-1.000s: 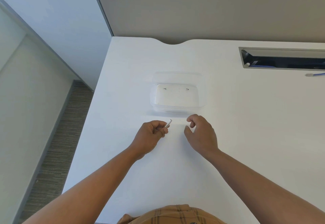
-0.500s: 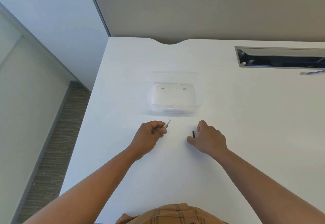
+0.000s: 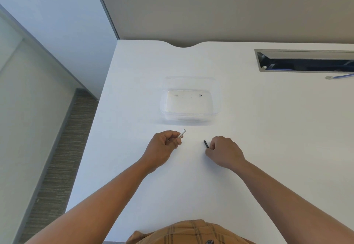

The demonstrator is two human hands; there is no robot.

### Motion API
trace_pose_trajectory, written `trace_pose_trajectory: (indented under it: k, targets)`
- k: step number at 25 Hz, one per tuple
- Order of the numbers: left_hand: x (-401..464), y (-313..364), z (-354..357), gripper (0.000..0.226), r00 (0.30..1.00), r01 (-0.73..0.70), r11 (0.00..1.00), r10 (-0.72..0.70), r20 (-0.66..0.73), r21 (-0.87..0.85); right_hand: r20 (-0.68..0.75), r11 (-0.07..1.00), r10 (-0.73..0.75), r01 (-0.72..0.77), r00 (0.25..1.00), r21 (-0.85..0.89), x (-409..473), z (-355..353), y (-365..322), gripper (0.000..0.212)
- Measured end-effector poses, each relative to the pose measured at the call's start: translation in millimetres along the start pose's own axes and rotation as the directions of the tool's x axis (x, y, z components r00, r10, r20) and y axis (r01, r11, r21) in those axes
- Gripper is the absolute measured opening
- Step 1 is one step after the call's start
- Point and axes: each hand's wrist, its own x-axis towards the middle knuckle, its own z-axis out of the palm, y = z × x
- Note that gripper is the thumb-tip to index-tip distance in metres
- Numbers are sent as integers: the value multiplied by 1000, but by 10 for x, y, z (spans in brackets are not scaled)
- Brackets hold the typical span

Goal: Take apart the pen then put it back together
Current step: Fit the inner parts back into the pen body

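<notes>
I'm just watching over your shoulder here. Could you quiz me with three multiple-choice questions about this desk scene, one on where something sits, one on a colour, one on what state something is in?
1. Where is the clear plastic container relative to the hands?
A. Beyond them, farther up the desk
B. Between the person and the hands
C. On the floor

2. What colour is the pen piece at the right hand?
A. Red
B. Black
C. Yellow

3. What is the left hand doing?
A. Lying flat and open
B. Resting inside the container
C. Closed around a white pen part

Answers:
1 A, the container sits on the white desk past both hands.
2 B, the short piece poking out by the right fingers is black.
3 C, the fingers are curled and the white tip sticks out above them.
</notes>
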Motion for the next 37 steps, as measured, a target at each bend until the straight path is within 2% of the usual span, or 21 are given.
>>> trace_pose_trajectory:
  k: [4, 8, 13, 21, 25, 27, 33, 37]
  targets:
    - [19, -28, -17, 13, 1000, -9, 1000, 9, -17, 21, -71, 920, -115, 133, 991, 370, -57, -105, -101, 8]
    - [34, -54, -35, 15, 999, -29, 998, 30, -26, 48, -142, 807, -212, 255, 967, 532, -91, -194, -242, 9]
    - [44, -61, -39, 19, 998, -66, 996, 67, -15, 61, -205, 783, -275, 342, 940, 520, -76, -221, -287, 10]
    - [44, -13, -49, 21, 997, -77, 989, 79, -8, 126, -236, 819, -362, 429, 902, 381, -52, -232, -268, 13]
    - [50, -35, -70, 19, 992, -120, 941, 122, 13, 316, -227, 850, -473, 509, 852, 139, -72, -265, -285, 14]
    - [46, -41, -62, 21, 991, -135, 910, 134, 31, 392, -227, 835, -516, 544, 826, 84, -84, -262, -295, 15]
    - [19, -7, -5, 22, 976, -216, 875, 198, 87, 433, -162, 842, -465, 491, 870, 225, -117, -171, -333, 14]
    - [4, 11, -27, 20, 978, -206, 875, 190, 82, 438, -169, 821, -442, 474, 881, 320, -98, -150, -298, 17]
